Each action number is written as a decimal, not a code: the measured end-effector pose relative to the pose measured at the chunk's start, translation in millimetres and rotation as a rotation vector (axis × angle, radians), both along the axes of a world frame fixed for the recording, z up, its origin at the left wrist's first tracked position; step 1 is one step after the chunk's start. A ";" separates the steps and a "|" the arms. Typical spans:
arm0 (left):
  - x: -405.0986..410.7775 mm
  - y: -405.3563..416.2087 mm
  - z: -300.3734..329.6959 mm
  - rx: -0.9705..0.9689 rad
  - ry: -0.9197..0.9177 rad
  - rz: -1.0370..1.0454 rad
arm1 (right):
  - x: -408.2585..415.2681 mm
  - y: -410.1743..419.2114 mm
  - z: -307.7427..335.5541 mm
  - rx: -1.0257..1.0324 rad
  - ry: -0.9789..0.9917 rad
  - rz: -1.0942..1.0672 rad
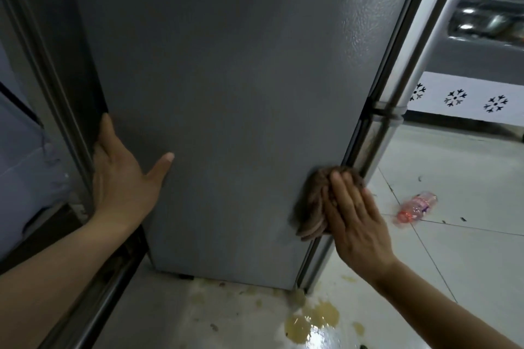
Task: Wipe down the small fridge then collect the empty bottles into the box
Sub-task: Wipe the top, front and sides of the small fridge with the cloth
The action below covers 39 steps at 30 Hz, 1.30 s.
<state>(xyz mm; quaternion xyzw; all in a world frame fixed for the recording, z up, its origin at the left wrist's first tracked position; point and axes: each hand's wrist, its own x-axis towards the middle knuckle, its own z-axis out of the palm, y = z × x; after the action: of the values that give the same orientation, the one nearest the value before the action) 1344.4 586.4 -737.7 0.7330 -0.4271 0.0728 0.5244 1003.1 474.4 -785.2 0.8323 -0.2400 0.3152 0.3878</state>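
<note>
The small grey fridge [232, 79] fills the middle of the view, its side panel facing me. My left hand [122, 178] grips the fridge's back left edge, fingers hidden behind it and thumb resting on the panel. With flat fingers, my right hand [354, 218] presses a brown cloth [314, 201] against the panel near its lower right edge. An empty clear plastic bottle [416, 207] with a pink label lies on its side on the floor tiles to the right of the fridge. No box is in view.
A yellowish puddle [312, 320] spreads on the white tiled floor below the fridge's front corner. The fridge door edge with its seal [377, 133] runs up the right. A metal rail [93, 314] and grey surface lie to the left.
</note>
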 end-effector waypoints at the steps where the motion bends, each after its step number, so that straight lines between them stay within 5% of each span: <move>1: -0.3 1.0 -2.1 0.010 0.012 0.007 | -3.2 1.6 -7.4 0.008 0.046 0.011; 5: -3.0 9.3 -18.0 0.087 0.064 0.026 | -2.6 2.1 15.7 -0.009 0.056 0.101; 12: -3.8 5.0 -30.8 0.061 0.114 0.025 | 50.9 -14.2 81.2 -0.139 -0.421 0.241; 14: -4.0 5.9 -32.3 0.057 0.109 0.023 | 51.3 -10.0 45.2 -0.048 -0.270 0.305; 18: 0.5 10.6 -34.8 0.060 0.111 -0.022 | 45.4 4.2 -16.3 0.077 0.342 0.285; 21: 8.2 15.8 -36.5 0.071 0.137 -0.063 | 45.6 2.2 -6.3 0.073 0.454 0.316; 27: 16.9 16.6 -46.4 0.115 0.170 -0.027 | 106.6 0.6 62.0 0.126 -0.146 0.485; 29: 20.4 15.6 -46.1 0.110 0.168 -0.032 | 129.3 6.0 49.5 0.061 -0.193 0.453; 36: 35.0 23.7 -47.3 0.100 0.178 -0.170 | 140.3 23.9 -26.0 0.030 0.600 0.386; 39: 41.2 34.4 -55.1 0.136 0.225 -0.281 | 148.5 24.3 -5.7 0.022 0.568 0.432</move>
<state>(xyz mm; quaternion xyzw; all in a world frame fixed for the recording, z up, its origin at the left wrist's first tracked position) 1385.6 620.8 -792.8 0.7034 -0.4678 -0.1126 0.5232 1151.6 498.6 -790.9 0.9224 0.0554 0.1433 0.3543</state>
